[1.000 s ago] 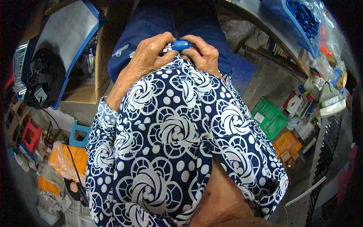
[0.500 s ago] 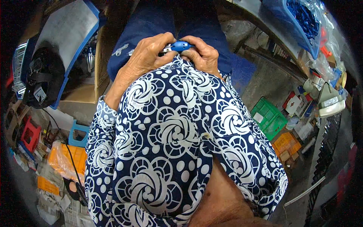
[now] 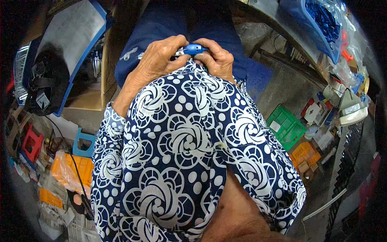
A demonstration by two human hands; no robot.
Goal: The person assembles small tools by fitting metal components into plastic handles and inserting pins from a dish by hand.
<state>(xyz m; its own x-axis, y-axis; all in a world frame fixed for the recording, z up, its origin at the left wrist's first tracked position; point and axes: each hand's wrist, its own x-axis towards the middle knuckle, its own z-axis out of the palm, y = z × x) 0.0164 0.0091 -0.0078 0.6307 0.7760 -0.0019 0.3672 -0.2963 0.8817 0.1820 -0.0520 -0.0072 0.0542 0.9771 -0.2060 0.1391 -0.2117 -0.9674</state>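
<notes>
Above my lap, both hands close on one small tool with a blue grip (image 3: 194,49) and a silver metal part. My left hand (image 3: 159,56) is wrapped over the metal end, and its fingers hide most of that part. My right hand (image 3: 217,57) pinches the blue end between thumb and fingers. I cannot make out the tool's exact kind. A small silver metal piece (image 3: 129,54) shows on the dark blue trousers (image 3: 141,30), left of my left hand.
A grey tray with a blue rim (image 3: 82,32) stands at the left, over a cardboard box (image 3: 86,101) and metal tools (image 3: 96,64). At the upper right, a blue bin (image 3: 298,12) holds dark blue pieces. A green crate (image 3: 286,127) and an orange crate (image 3: 305,155) sit lower right.
The blue grip has shifted very slightly to the right between my fingers. Both hands keep their hold and nearly the same place.
</notes>
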